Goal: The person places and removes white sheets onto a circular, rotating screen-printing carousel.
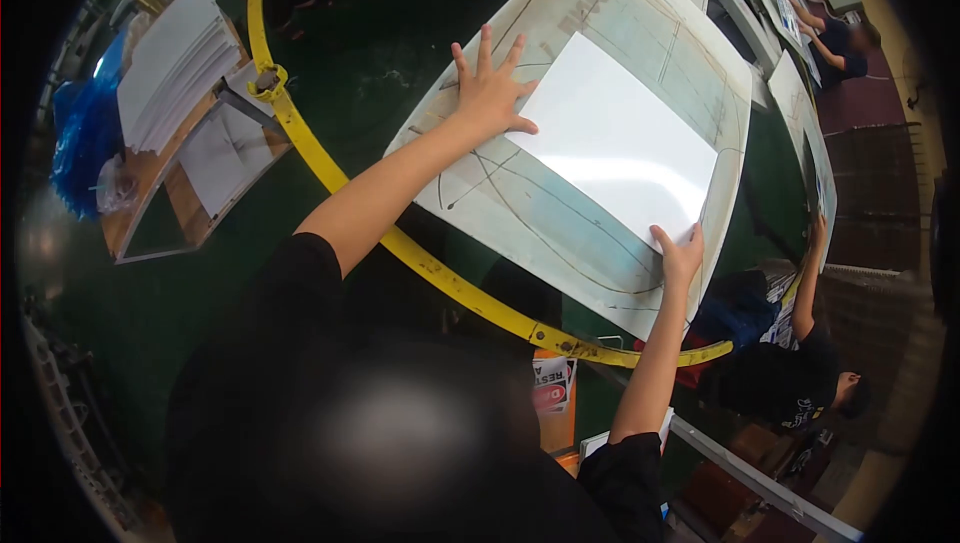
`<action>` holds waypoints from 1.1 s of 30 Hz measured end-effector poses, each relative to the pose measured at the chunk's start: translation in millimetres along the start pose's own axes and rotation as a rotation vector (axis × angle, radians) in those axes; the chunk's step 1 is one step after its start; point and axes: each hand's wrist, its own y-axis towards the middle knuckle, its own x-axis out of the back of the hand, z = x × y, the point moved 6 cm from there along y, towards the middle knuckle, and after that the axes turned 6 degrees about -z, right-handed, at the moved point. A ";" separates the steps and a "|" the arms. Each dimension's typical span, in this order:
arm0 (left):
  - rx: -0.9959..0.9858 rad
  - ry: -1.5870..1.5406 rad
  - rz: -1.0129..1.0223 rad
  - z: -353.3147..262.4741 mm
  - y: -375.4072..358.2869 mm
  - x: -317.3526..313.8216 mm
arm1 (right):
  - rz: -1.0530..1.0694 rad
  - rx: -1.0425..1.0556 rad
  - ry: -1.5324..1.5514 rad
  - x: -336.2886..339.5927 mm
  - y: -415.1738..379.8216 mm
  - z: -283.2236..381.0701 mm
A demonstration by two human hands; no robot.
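A glossy white sheet [625,133] lies flat on a large pale board [560,243] with rounded corners, marked with dark lines and stains. My left hand [490,93] is open, its fingers spread over the board beside the sheet's upper left edge, with the thumb near the sheet. At the lower right end of the sheet, my right hand [682,261] touches the edge with thumb and index finger apart. The other fingers of that hand are partly hidden.
A curved yellow rail [450,283] runs between my body and the board. On the left, a stack of white sheets [180,68] rests on a wooden stand near blue plastic [80,138]. Two co-workers, one person [800,373] and another person [845,48], work at the right.
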 end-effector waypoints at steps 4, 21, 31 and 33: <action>-0.022 0.111 0.018 -8.0 -1.1 4.3 | -0.005 0.019 -0.037 -7.2 7.9 -15.2; -0.089 0.382 0.126 -26.2 7.8 11.5 | -0.049 0.176 -0.510 6.5 -9.2 39.9; -0.607 -0.498 0.079 -113.1 -127.8 83.9 | 0.354 0.453 0.086 84.6 -150.1 99.4; -0.617 -0.789 0.413 -107.9 -188.8 106.2 | 0.655 0.387 0.144 111.9 -210.6 83.0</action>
